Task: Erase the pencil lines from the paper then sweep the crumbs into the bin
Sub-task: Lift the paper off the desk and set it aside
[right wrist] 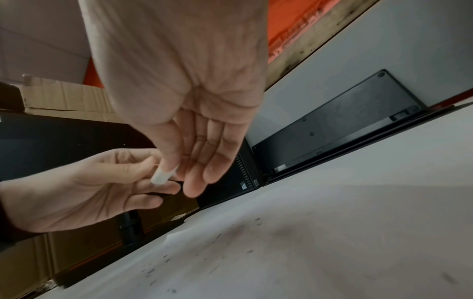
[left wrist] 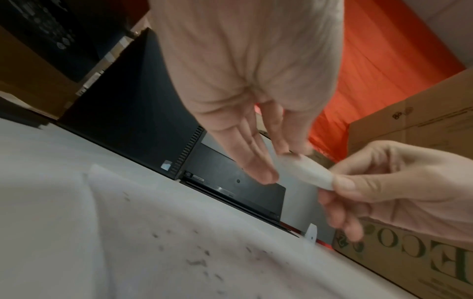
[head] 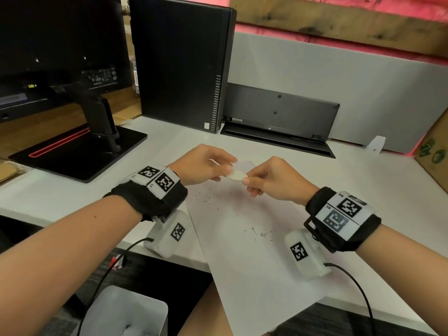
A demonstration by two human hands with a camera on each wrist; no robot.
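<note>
A: Nearest us, both forearms with tagged wristbands; the bin [head: 126,311] sits low on the left, below the desk [head: 388,190] edge.

B: Hands?

A: Our right hand [head: 274,180] pinches one end of the white eraser [head: 236,176] between thumb and forefinger, other fingers curled under. Our left hand [head: 201,164] meets the other end, fingers only loosely bent. Left wrist view shows those fingertips [left wrist: 266,174] at the eraser [left wrist: 304,174], mostly straight; we can't tell if they grip it.

B: Where's that?

A: In the air, above the far end of the paper [head: 254,263].

B: Paper state?

A: Flat on the desk, near corner overhanging the edge. Dark crumbs [head: 259,232] scattered mid-sheet, a few more nearer the hands.

B: Background?

A: Monitor [head: 60,44], black PC tower [head: 181,64], cardboard box [head: 434,151] far right.
</note>
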